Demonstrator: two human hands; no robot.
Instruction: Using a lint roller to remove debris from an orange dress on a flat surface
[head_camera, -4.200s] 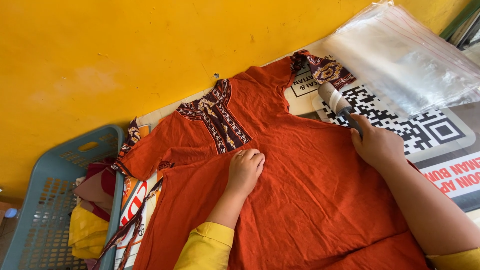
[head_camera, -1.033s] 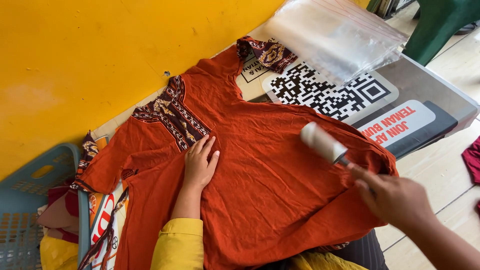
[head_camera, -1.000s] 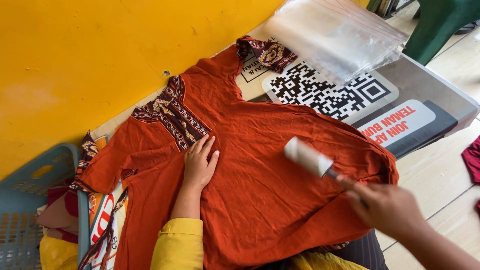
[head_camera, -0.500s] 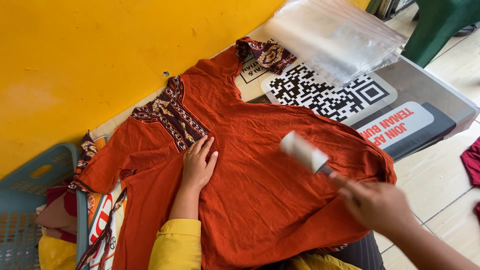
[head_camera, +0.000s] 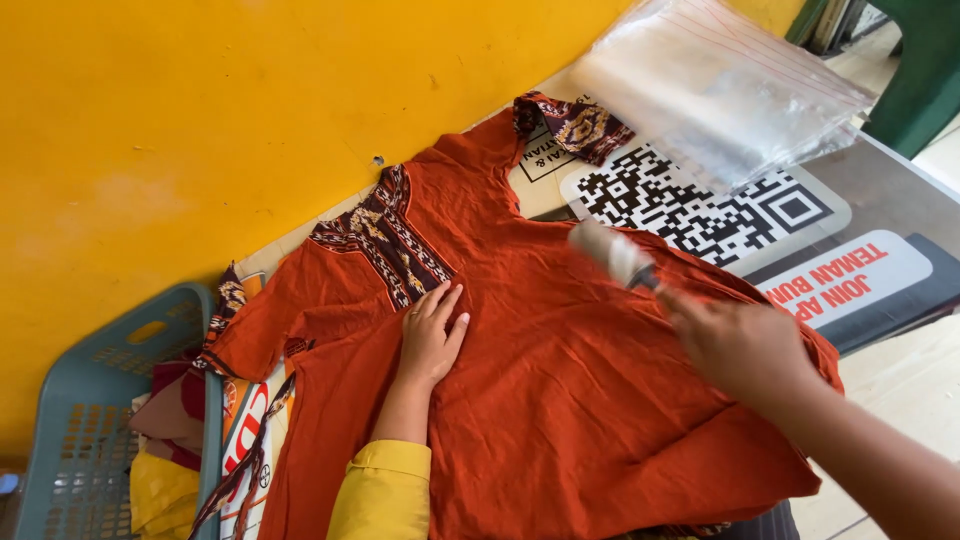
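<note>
Head view: a wrinkled rust-orange tunic (head_camera: 560, 400) with a patterned maroon yoke lies spread on the table (head_camera: 880, 190). The left hand (head_camera: 430, 340) presses flat on it, fingers together; the right hand (head_camera: 740, 345) grips a white lint roller (head_camera: 610, 252) against the cloth.

From my remote view I see my left hand (head_camera: 430, 340) near the frame's centre, with a thin ring on one finger. Its arm wears a mustard-yellow sleeve (head_camera: 382, 492) with a stitched cuff, at the bottom centre. My right hand (head_camera: 740, 345), at right, shows a bare forearm, slightly blurred.
</note>
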